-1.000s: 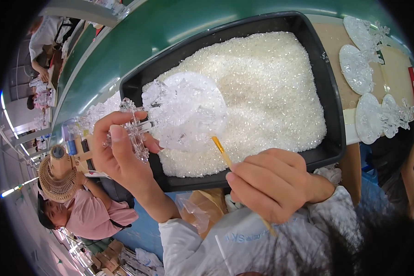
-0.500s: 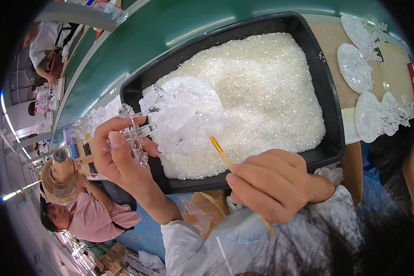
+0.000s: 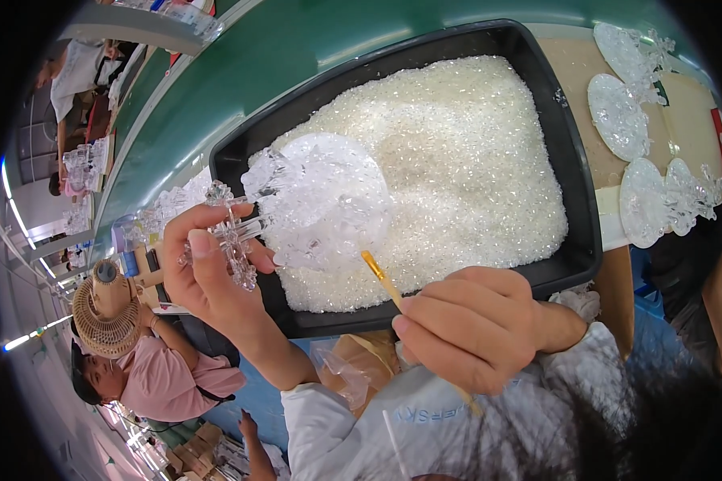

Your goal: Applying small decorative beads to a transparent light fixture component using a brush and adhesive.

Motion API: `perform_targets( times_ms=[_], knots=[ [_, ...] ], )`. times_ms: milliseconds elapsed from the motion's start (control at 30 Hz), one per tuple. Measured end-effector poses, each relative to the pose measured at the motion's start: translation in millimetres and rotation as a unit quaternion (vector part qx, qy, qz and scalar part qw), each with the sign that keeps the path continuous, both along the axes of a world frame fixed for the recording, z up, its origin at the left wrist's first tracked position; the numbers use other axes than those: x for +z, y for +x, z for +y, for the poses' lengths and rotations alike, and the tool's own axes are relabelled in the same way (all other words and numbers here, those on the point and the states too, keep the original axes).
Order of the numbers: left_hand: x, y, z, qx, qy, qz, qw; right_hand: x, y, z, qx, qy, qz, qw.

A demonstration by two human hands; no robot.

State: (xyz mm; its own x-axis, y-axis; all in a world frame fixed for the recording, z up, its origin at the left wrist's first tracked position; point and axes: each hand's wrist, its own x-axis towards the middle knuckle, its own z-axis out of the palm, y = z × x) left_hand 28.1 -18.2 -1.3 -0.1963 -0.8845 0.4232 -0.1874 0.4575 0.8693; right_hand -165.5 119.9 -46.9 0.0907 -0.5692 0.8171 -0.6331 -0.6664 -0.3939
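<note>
My left hand (image 3: 217, 264) is closed around the clear, branching stem of a transparent ornament (image 3: 329, 200). The ornament's round disc is held over the left part of a black tray (image 3: 578, 208), close to the white glittering granules (image 3: 473, 160) that fill it. Whether the disc touches the granules I cannot tell. In my right hand (image 3: 477, 329), pinched between thumb and fingers, is a thin wooden paintbrush (image 3: 383, 279). Its tip points up and left, just below the disc's lower right edge and apart from it.
Several clear ornaments with round discs (image 3: 618, 118) stand on a brown board (image 3: 573, 68) at the right. Behind the tray runs a green surface (image 3: 297, 72). At the left are a person in pink (image 3: 168, 373) and a tan fan (image 3: 106, 309); other people work farther off.
The paintbrush tip has moved slightly down and left, away from the disc, with my right hand. My left hand and the ornament hold nearly still. Another person's arm has appeared at the lower left.
</note>
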Motion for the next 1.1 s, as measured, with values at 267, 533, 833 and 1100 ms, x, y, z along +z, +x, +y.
perform_targets(
  times_ms=[267, 533, 833, 1100],
  knots=[
    [-1.8, 1.8, -2.2, -0.011, -0.001, 0.005, 1.0, -1.6, 0.6, -1.3, 0.003, -0.02, -0.019, 1.0],
    [-6.2, 6.5, -6.0, -0.027, -0.029, 0.028, 0.999, -2.7, 2.6, -2.4, -0.024, -0.053, -0.058, 0.997],
    [-5.0, 2.0, -1.5, -0.056, -0.069, 0.091, 0.992, -2.1, 0.9, 1.0, -0.035, -0.081, -0.149, 0.985],
    [-15.6, -1.8, -0.2, -0.044, -0.157, -0.001, 0.987, 4.4, -13.5, 3.0, 0.049, 0.049, -0.26, 0.963]
  ],
)
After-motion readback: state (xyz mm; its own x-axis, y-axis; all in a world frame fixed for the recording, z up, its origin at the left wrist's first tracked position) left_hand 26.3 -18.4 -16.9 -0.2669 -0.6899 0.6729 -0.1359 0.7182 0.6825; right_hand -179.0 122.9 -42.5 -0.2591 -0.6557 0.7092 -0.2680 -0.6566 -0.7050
